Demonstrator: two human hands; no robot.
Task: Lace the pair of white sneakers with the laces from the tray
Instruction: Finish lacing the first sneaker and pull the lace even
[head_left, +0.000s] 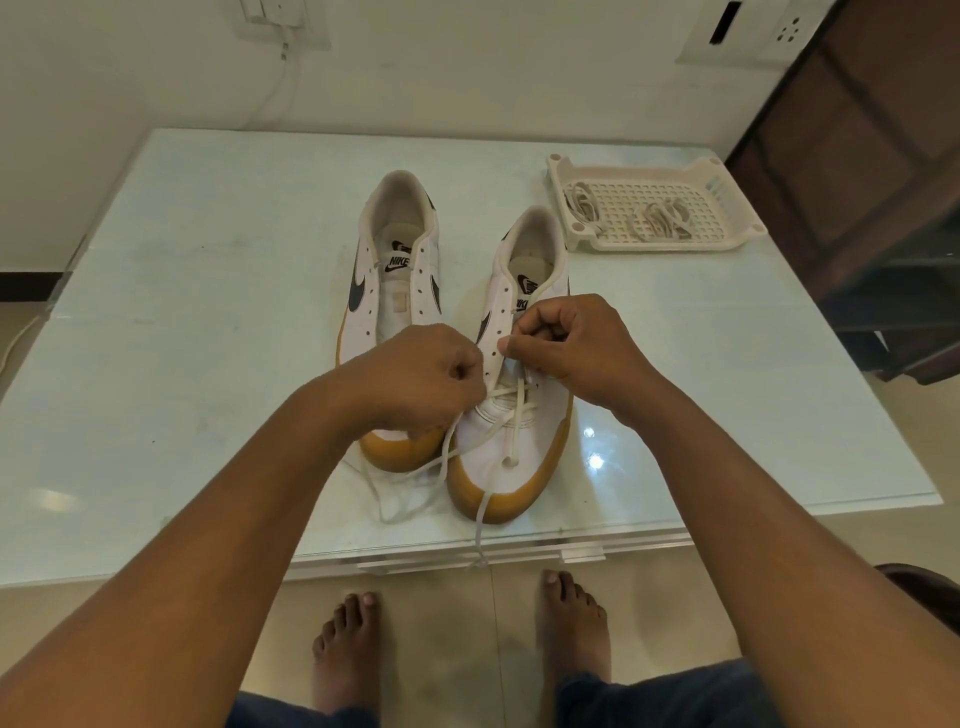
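Lacing now: the left hand (415, 379) and the right hand (566, 348) are both busy with one white lace (517, 426) on the near sneaker (545, 436).
Left hand: it is curled into a fist and pinches a strand of the lace, just beside the left row of holes. It covers part of the front of the far sneaker (395, 280).
Right hand: its fingers are curled in, and the thumb and fingers pinch the lace over the tongue, just above the crossed part.
Lace: it goes through only the lowest holes of the near sneaker. One end lies down over the white toe. A strand hangs over the front edge of the table (208, 312), and a loose loop lies on the table in front of the two toes.
Near sneaker: white with a tan sole, toe pointing at the person, on the right of the pair.
Far sneaker: just beside it on the left, set a bit farther back. Its holes have no lace in them.
Tray (660, 244): white plastic, at the far right of the table, well apart from the hands.
Spare laces (662, 218): two small white bundles lie in the tray.
Feet (345, 639): two bare feet stand on the floor below the table edge.
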